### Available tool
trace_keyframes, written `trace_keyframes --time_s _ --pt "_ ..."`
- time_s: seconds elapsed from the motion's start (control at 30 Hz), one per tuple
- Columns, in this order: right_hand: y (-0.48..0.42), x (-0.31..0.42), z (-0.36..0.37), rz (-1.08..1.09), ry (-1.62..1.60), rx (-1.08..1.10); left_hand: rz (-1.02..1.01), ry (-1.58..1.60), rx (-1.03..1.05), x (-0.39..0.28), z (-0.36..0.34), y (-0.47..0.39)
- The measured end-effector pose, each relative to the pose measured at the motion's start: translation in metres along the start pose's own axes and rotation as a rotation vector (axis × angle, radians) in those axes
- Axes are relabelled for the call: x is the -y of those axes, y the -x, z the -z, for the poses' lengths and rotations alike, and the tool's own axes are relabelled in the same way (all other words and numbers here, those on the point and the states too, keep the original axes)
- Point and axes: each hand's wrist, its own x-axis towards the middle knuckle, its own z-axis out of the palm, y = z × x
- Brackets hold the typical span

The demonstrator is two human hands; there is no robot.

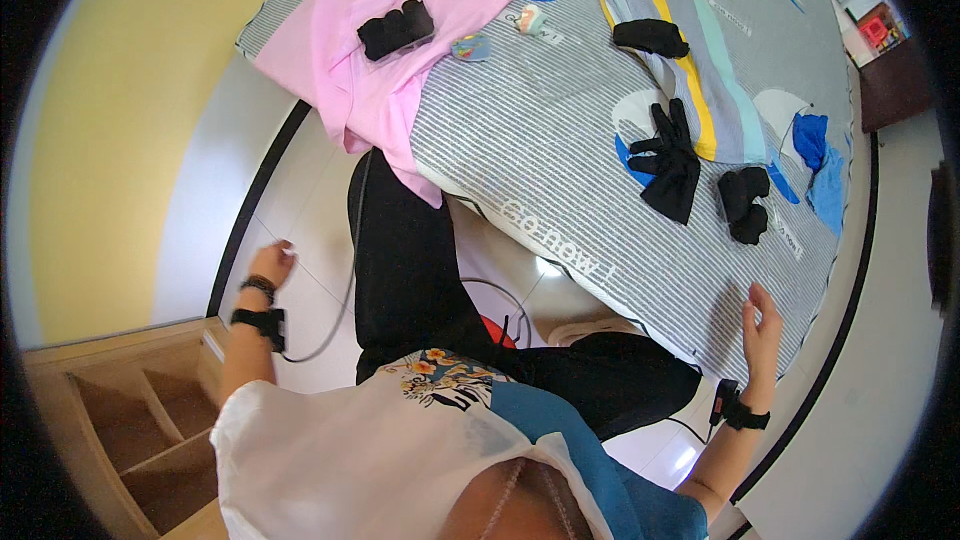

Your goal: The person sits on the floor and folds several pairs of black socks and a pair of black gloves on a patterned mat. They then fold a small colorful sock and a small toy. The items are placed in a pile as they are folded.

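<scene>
My left hand (pixel 273 264) hangs over the tiled floor at the left, its fingers loosely curled and blurred; whether anything small is between the fingertips cannot be told. My right hand (pixel 762 326) is raised at the right side of the striped mattress (pixel 525 157), thumb apart from the fingers and nothing in it. Nearest to it on the mattress is a black rolled cloth bundle (pixel 744 204). Beside that lies a black glove (pixel 670 163) with its fingers spread. A blue cloth (pixel 819 165) rests at the mattress's right edge.
A pink cloth (pixel 375 97) drapes over the mattress's left corner, bearing a black bundle (pixel 397 30). Two small patterned items (pixel 471 48) lie nearby. Another black bundle (pixel 651 38) sits on a striped cloth (pixel 694 82). A wooden compartment unit (pixel 142 457) stands left. Cables run from both wrist straps.
</scene>
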Motion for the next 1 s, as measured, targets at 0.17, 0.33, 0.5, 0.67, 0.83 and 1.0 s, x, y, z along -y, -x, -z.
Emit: trace_keyframes --time_s 0.17,0.33,0.5,0.67,0.83,1.0 --pt "0.019 0.04 0.01 0.076 0.012 -0.054 0.031 -0.03 -0.357 0.118 0.104 -0.006" --pt "0.026 0.091 0.022 0.188 0.146 -0.036 0.105 -0.054 -0.509 0.158 0.155 -0.008" --pt "0.003 0.151 0.026 0.313 0.16 -0.022 -0.206 0.214 -0.54 0.08 0.111 -0.026" --pt "-0.06 0.21 0.011 0.507 0.214 0.062 -0.586 0.302 -0.607 -0.08 0.029 -0.031" --pt "-0.176 0.225 -0.047 0.681 0.286 -0.113 -0.634 0.383 -0.55 -0.173 -0.009 -0.032" --pt "-0.295 0.206 -0.127 0.43 0.304 -0.259 -0.641 0.427 -0.543 -0.19 -0.005 -0.047"
